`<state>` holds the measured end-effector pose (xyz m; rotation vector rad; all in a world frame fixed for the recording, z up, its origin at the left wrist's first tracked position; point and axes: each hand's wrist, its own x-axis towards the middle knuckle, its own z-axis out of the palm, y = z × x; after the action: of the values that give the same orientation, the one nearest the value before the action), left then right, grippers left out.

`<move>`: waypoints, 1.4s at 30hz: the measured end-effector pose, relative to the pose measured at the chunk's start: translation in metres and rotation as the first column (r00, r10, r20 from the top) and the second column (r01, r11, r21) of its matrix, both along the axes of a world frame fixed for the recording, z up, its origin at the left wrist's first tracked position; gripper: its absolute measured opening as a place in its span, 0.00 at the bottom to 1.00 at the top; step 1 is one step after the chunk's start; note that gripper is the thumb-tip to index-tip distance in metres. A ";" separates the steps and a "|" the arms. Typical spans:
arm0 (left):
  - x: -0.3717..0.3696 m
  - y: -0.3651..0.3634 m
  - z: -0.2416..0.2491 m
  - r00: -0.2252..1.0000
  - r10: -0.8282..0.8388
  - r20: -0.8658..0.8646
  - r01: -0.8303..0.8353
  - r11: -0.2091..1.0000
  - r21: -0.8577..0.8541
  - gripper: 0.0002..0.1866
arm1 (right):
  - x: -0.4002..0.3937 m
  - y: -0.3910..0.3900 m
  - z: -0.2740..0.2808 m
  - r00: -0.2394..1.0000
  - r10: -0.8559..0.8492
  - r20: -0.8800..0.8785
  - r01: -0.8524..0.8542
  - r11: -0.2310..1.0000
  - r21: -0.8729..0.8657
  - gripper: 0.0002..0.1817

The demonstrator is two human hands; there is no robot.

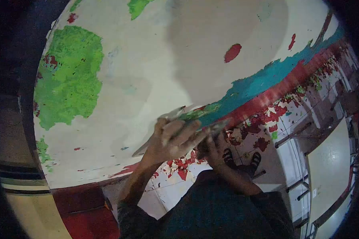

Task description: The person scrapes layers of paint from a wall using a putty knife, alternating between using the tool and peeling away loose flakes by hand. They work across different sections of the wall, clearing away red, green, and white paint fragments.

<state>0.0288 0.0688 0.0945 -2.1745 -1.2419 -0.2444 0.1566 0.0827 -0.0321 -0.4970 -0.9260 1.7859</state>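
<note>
In front of me is a white wall [131,99] with peeling paint. My left hand [173,137] is against its lower part, blurred by motion, its fingers bent over a thin, flat, scraper-like piece [141,150] whose pointed end sticks out to the left. Close to its right, my right hand [213,149] is lower, closed near the red band; what it grips is too dark and smeared to make out. Just above the fingers runs a teal strip [243,91] of exposed paint, with a red strip [263,97] below it.
Red and white paint flakes [181,165] litter the tiled floor [159,191] along the wall. My sandaled feet [243,157] stand among them. On the right is a pale bench or table top [329,167] with dark metal legs. Green patches [73,75] mark the wall at left.
</note>
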 end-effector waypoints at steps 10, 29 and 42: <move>-0.006 -0.011 0.028 0.970 0.156 0.188 -0.185 0.971 0.149 0.16 | 0.016 0.020 0.027 0.950 0.137 0.281 -0.165 0.983 0.078 0.13; 0.038 0.031 -0.018 0.763 0.264 0.591 -0.535 0.771 0.345 0.08 | 0.057 0.034 0.025 0.968 -0.090 0.233 0.095 0.995 -0.008 0.15; 0.015 0.031 -0.028 0.879 0.169 0.447 -0.389 0.796 0.463 0.11 | 0.077 0.044 0.043 0.897 0.010 0.442 -0.012 1.000 0.002 0.17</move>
<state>0.0439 0.0996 0.0661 -1.4594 -1.4741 -0.8254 0.2333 0.1264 0.0109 -0.9241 -1.2441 1.7089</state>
